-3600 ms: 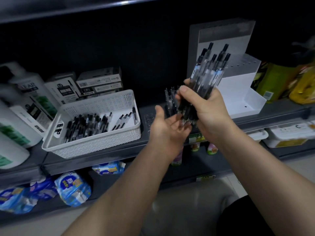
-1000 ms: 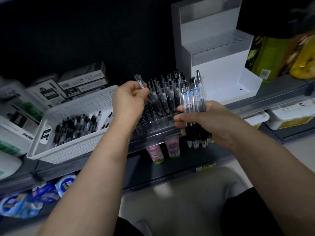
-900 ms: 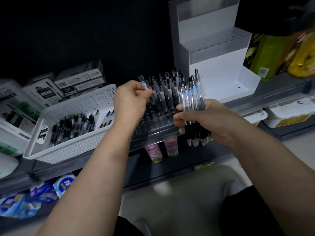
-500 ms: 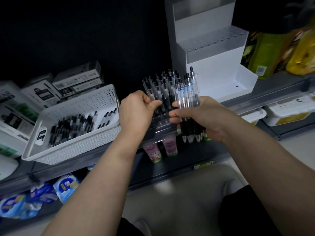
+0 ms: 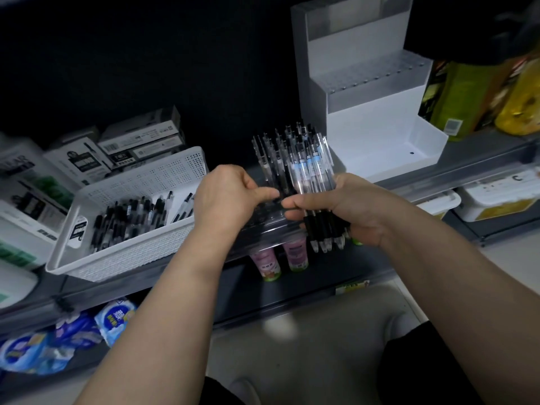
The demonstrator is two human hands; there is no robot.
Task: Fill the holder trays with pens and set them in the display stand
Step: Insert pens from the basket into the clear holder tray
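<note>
My right hand [image 5: 347, 209] grips a bundle of clear pens [image 5: 312, 171], clips up and black grips down. A clear holder tray [image 5: 263, 229] sits at the shelf's front edge, with several pens [image 5: 277, 153] standing in its back rows. My left hand [image 5: 230, 197] hovers over the tray with its fingers curled. Its thumb and forefinger reach the bundle beside my right thumb, and whether they pinch a pen is hidden. The white stepped display stand [image 5: 377, 118] stands behind at the right, its lower bay bare. A white basket [image 5: 175, 168] at the left holds loose pens [image 5: 131, 217].
Pen boxes [image 5: 140, 141] are stacked behind the basket, with white bottles at the far left. Green and yellow packs [image 5: 467, 92] stand right of the stand. Pink cups [image 5: 295, 252] and blue packets [image 5: 114, 317] fill the shelf below. White tubs [image 5: 496, 197] sit lower right.
My left hand put its single pen down into the tray and then moved right to the bundle. My right hand has kept the bundle beside the tray.
</note>
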